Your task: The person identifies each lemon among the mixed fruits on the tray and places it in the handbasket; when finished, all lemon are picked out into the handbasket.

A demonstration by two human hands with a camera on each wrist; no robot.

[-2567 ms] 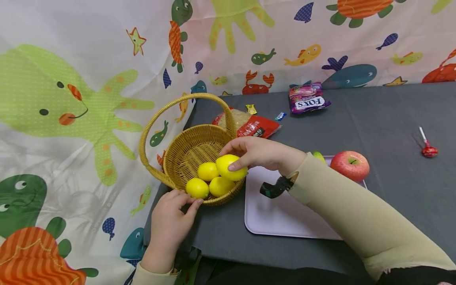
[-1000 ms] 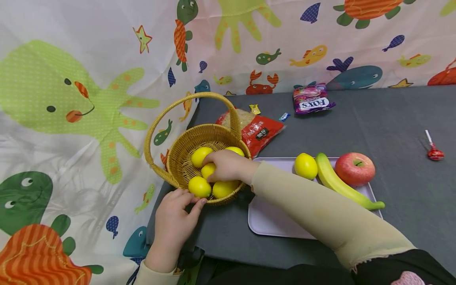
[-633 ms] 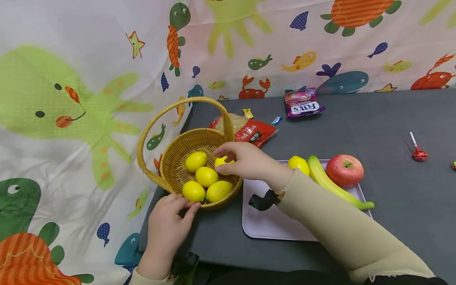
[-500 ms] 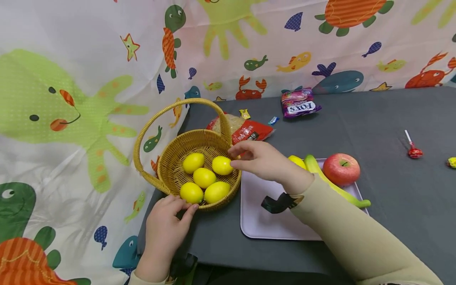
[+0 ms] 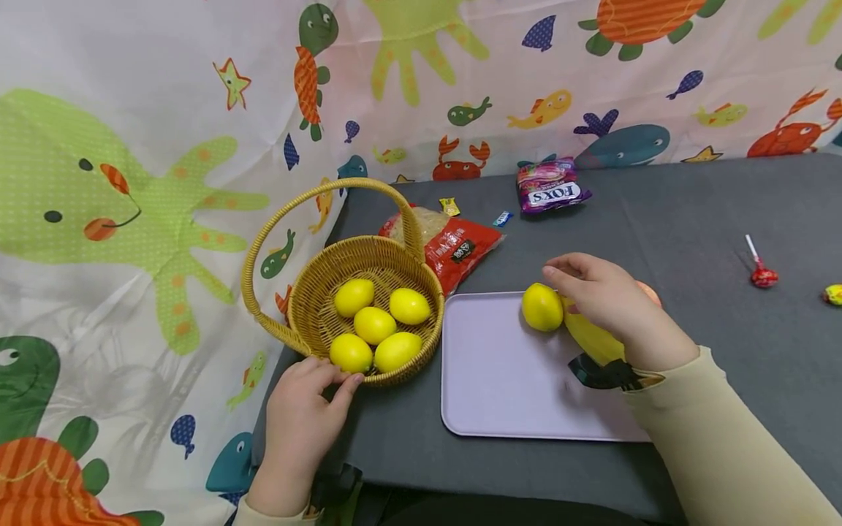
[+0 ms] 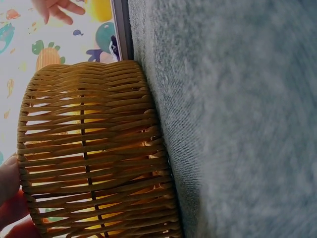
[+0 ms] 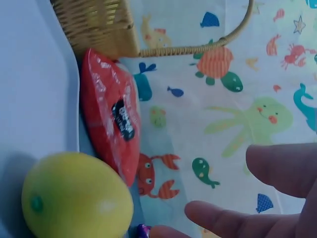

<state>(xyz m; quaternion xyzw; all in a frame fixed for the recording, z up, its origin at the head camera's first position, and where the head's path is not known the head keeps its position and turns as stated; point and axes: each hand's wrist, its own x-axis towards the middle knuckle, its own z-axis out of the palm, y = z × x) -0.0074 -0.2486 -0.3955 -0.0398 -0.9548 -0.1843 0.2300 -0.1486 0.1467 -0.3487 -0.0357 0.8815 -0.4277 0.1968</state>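
Note:
In the head view my left hand [image 5: 305, 424] grips the near rim of the wicker basket [image 5: 309, 292], thumb and fingers at its edge. Five or so is several: lemons [image 5: 375, 325] lie inside the basket. My right hand [image 5: 608, 303] hovers over the right part of the lilac tray [image 5: 506, 387], its fingers apart and holding nothing. Just left of its fingertips a lemon [image 5: 542, 307] sits on the tray. A banana [image 5: 588, 336] and an apple [image 5: 650, 294] are mostly hidden behind this hand. The right wrist view shows that lemon [image 7: 77, 198] below the spread fingers.
Behind the basket lies a red food bag [image 5: 460, 252], with small wrapped candies [image 5: 449, 207] beyond it. A purple Fox's bag [image 5: 551, 186] stands at the back. On the right are a lollipop [image 5: 763, 276] and a yellow candy [image 5: 833, 295]. A printed curtain [image 5: 164, 183] borders the table.
My right hand set a lemon down in the basket, let go, and moved right to above the tray. The left hand has stayed at the basket's rim.

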